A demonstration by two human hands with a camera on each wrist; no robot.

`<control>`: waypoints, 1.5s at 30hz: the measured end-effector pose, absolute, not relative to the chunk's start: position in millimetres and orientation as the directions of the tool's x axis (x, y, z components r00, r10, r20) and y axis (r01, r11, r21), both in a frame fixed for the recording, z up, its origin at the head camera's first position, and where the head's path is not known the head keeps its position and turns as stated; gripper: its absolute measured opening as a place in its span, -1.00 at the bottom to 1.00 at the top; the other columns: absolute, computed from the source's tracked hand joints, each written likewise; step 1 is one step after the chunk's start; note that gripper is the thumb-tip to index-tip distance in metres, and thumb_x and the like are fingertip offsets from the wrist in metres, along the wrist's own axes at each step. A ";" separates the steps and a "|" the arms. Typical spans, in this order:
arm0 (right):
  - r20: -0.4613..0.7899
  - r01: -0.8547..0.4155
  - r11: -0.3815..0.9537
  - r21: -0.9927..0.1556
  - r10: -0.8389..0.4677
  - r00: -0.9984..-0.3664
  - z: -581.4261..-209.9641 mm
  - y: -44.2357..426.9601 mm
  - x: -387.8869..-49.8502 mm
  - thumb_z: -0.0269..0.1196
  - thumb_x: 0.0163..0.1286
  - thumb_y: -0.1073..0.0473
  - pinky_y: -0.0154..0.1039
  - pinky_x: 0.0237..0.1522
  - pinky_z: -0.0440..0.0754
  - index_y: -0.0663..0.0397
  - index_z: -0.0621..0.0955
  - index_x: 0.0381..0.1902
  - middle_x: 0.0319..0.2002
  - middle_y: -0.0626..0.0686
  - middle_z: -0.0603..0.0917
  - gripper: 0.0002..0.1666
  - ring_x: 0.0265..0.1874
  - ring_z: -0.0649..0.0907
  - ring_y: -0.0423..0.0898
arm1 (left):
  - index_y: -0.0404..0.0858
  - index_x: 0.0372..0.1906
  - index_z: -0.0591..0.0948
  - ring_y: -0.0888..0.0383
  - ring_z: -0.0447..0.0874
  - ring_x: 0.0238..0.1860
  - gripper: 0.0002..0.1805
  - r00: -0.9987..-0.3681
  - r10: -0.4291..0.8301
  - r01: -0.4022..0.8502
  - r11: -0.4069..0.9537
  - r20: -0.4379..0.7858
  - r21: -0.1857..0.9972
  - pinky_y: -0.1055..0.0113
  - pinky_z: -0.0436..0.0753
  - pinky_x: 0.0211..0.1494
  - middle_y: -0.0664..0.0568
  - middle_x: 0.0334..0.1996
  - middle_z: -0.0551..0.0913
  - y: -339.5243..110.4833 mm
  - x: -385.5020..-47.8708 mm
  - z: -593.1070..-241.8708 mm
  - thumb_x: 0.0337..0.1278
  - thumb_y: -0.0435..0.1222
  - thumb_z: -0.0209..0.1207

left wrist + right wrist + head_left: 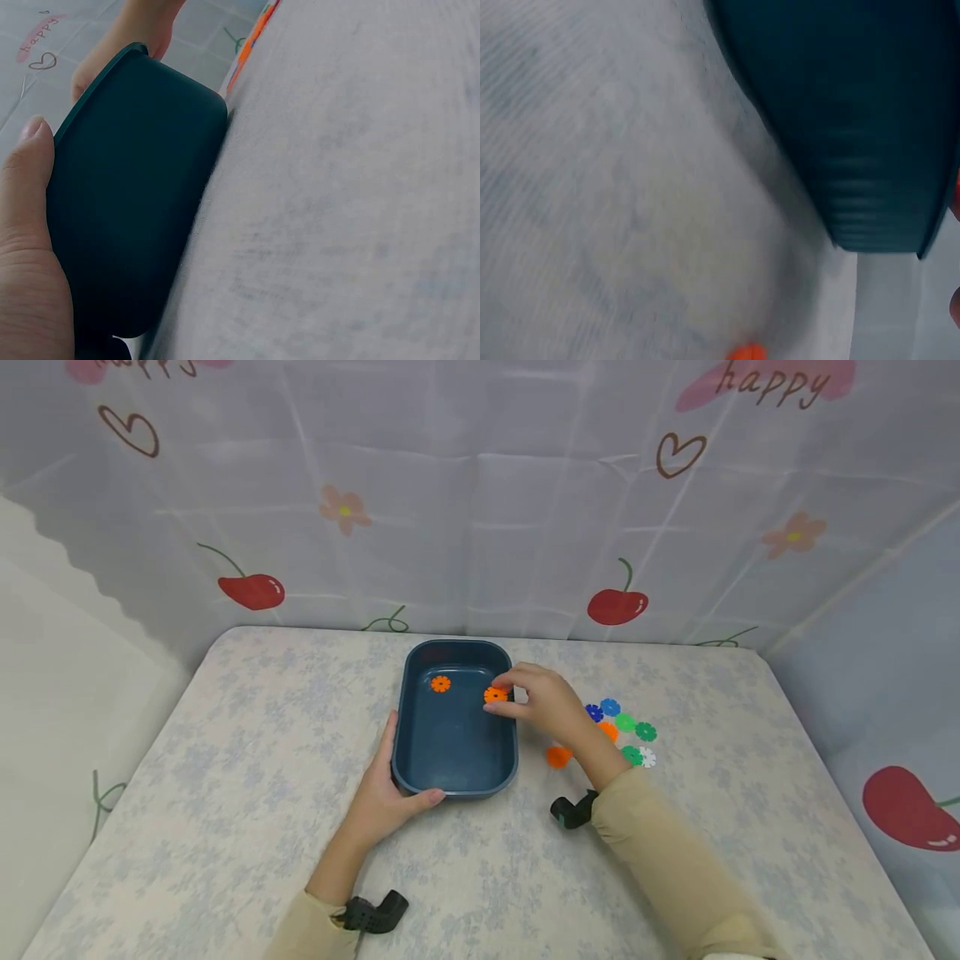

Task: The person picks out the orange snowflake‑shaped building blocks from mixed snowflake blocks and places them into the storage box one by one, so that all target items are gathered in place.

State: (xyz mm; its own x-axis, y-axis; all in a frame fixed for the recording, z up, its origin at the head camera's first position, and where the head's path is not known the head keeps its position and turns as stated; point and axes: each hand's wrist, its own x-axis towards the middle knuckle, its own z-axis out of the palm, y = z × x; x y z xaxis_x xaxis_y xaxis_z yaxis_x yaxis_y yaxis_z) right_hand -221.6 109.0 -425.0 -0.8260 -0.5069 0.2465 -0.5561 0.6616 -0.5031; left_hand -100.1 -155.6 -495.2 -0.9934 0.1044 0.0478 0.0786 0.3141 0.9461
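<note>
A dark blue rectangular tray [455, 760] stands on the table, and one orange notched plastic disc [440, 684] lies inside it. My left hand [381, 793] holds the tray's near left corner, fingers along the left side and thumb at the front rim. In the left wrist view the thumb [28, 176] is against the tray's outer wall [139, 180]. Over the tray's right rim, my right hand [543, 697] pinches another orange notched disc [495, 695] between thumb and fingers. The right wrist view shows mainly the tray's outside [855, 127], with only fingertips at its right edge.
Right of the tray lie several loose discs: blue [611, 707], green [646, 732], white [648, 757] and orange [558, 757], some partly behind the right forearm. The table [247, 760] has a pale floral cover. A printed curtain [480, 527] hangs behind its far edge.
</note>
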 end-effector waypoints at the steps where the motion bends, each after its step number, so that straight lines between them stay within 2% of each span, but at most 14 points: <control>1: 0.235 -0.557 0.668 -0.494 -0.514 -0.825 -424.5 104.5 -221.5 0.45 0.19 -0.11 -0.19 -0.14 0.68 -0.05 0.73 -0.06 -0.18 -0.08 0.68 -0.58 -0.19 0.64 -0.06 | 0.32 0.57 -0.29 0.05 -0.21 0.62 0.38 -0.993 0.105 0.078 0.315 0.047 0.946 -0.26 0.02 0.55 0.18 0.62 -0.24 -155.6 -100.1 -495.1 -0.12 -0.17 0.53; 7: 0.217 -0.610 0.692 -0.385 -0.575 -0.789 -425.3 81.2 -223.3 0.43 0.20 -0.18 -0.25 -0.20 0.66 -0.08 0.74 -0.06 -0.19 -0.09 0.68 -0.55 -0.25 0.62 -0.11 | 0.25 0.59 -0.28 0.04 -0.19 0.62 0.37 -0.993 0.109 0.078 0.319 0.045 0.944 -0.26 0.05 0.54 0.24 0.61 -0.23 -156.1 -100.9 -495.7 -0.11 -0.17 0.52; 15: 0.169 -0.659 0.690 -0.300 -0.641 -0.749 -424.3 56.0 -226.7 0.38 0.23 -0.23 -0.21 -0.13 0.67 -0.07 0.73 -0.05 -0.13 -0.07 0.70 -0.53 -0.19 0.62 -0.11 | 0.16 0.61 -0.28 0.00 -0.18 0.62 0.37 -0.993 0.109 0.081 0.325 0.048 0.942 -0.28 0.07 0.52 0.22 0.61 -0.24 -156.1 -101.1 -496.1 -0.10 -0.15 0.52; 21: 0.140 -0.655 0.702 -0.279 -0.645 -0.751 -426.9 41.9 -228.1 0.38 0.24 -0.24 -0.26 -0.25 0.66 -0.10 0.73 -0.14 -0.19 -0.10 0.69 -0.58 -0.32 0.62 -0.18 | 0.23 0.59 -0.29 0.02 -0.17 0.61 0.38 -0.993 0.105 0.079 0.327 0.048 0.942 -0.26 0.10 0.52 0.24 0.61 -0.24 -155.9 -101.1 -496.5 -0.11 -0.15 0.52; 26: 0.064 -0.617 0.743 -0.258 -0.624 -0.779 -427.6 30.3 -229.8 0.33 0.28 -0.27 -0.22 -0.24 0.65 -0.06 0.71 -0.06 -0.18 -0.07 0.66 -0.51 -0.32 0.61 -0.14 | 0.36 0.56 -0.29 0.04 -0.16 0.61 0.37 -0.993 0.104 0.078 0.312 0.047 0.947 -0.24 0.10 0.53 0.23 0.61 -0.23 -155.6 -101.4 -495.9 -0.12 -0.15 0.53; 32: -0.007 -0.584 0.778 -0.231 -0.602 -0.799 -428.8 15.8 -231.9 0.28 0.31 -0.30 -0.17 -0.22 0.64 -0.04 0.69 -0.01 -0.19 -0.05 0.64 -0.46 -0.33 0.60 -0.14 | 0.33 0.57 -0.28 0.08 -0.16 0.61 0.37 -0.994 0.099 0.079 0.298 0.052 0.951 -0.21 0.08 0.55 0.23 0.61 -0.22 -155.5 -101.3 -495.6 -0.12 -0.17 0.53; 39: -0.035 -0.582 0.778 -0.239 -0.605 -0.795 -437.9 4.1 -233.4 0.27 0.32 -0.29 -0.25 -0.39 0.54 -0.10 0.65 -0.23 -0.29 -0.09 0.59 -0.59 -0.43 0.55 -0.16 | 0.34 0.56 -0.28 0.09 -0.14 0.60 0.37 -0.993 0.109 0.079 0.280 0.050 0.957 -0.18 0.09 0.56 0.24 0.61 -0.21 -155.2 -101.5 -496.7 -0.11 -0.19 0.53; 41: -0.038 -0.584 0.777 -0.237 -0.608 -0.793 -440.2 2.2 -233.8 0.27 0.32 -0.28 -0.25 -0.39 0.55 -0.10 0.65 -0.24 -0.27 -0.08 0.60 -0.60 -0.42 0.57 -0.15 | 0.35 0.56 -0.28 0.10 -0.12 0.60 0.37 -0.993 0.110 0.075 0.271 0.047 0.960 -0.16 0.09 0.56 0.26 0.60 -0.21 -155.3 -101.6 -496.4 -0.11 -0.18 0.53; 45: -0.039 -0.593 0.772 -0.230 -0.616 -0.787 -444.1 -0.7 -235.4 0.29 0.29 -0.29 -0.23 -0.32 0.60 -0.12 0.71 -0.13 -0.06 -0.07 0.67 -0.57 -0.34 0.61 -0.16 | 0.37 0.55 -0.28 0.09 -0.10 0.60 0.37 -0.993 0.106 0.072 0.272 0.045 0.960 -0.16 0.11 0.55 0.27 0.60 -0.20 -156.2 -101.6 -496.1 -0.12 -0.18 0.53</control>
State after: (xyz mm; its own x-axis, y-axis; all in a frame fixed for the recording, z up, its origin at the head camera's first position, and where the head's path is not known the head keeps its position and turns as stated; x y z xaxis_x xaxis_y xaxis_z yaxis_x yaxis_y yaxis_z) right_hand -235.4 -0.7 -444.1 -0.7867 -0.6161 -0.0393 -0.5928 0.7717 -0.2304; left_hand -101.6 -156.2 -496.1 -0.9934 0.1057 0.0448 0.0722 0.2719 0.9596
